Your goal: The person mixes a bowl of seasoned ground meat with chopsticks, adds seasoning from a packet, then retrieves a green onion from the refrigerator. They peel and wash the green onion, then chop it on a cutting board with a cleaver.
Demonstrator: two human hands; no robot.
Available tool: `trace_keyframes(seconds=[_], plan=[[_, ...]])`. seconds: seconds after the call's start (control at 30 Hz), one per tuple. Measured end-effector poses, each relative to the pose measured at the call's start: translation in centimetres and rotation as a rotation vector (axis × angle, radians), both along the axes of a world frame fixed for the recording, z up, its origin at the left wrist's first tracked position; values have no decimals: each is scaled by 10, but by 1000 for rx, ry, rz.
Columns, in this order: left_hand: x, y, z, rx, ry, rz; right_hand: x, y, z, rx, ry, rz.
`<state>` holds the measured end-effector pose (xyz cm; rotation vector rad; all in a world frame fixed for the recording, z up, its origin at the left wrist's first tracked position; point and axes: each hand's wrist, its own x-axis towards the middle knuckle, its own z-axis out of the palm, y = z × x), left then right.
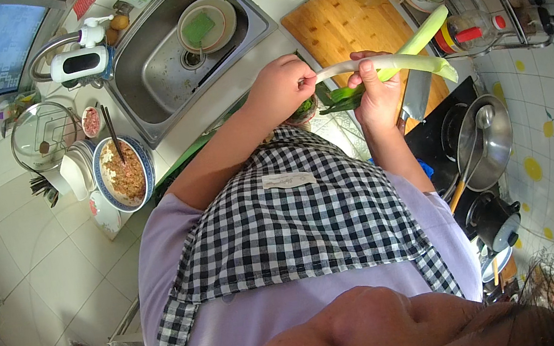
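Note:
My right hand (377, 94) is closed around a leek or large scallion stalk (423, 30), its pale end pointing to the upper right and its dark green leaves (344, 102) to the left. Across the thumb and fingers runs a long whitish strip (395, 62), apparently an outer layer of the stalk, curling down at its right end. My left hand (282, 88) pinches the strip's left end between thumb and fingers. Both hands are held in front of the counter edge, above a container with green scraps (304, 111), partly hidden by my left hand and apron.
A cleaver (416, 94) lies on the wooden cutting board (328, 18) beside my right hand. Left is a sink (158, 75) holding a bowl with a green sponge (199, 29). A bowl of minced filling (124, 170) with chopsticks stands at the counter's left end; a wok (484, 140) sits right.

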<state>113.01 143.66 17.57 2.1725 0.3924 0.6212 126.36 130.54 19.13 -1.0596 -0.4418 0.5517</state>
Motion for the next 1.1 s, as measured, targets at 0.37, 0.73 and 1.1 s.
trace_keyframes(seconds=[0.37, 0.73, 1.1], plan=[[6, 13, -2, -778, -215, 41, 23, -8, -17, -60, -27, -30], [29, 17, -104, -41, 417, -27, 55, -32, -17, 14, 141, -203], [29, 9, -33, -984, 235, -124, 52, -41, -14, 47, 1, -198]])
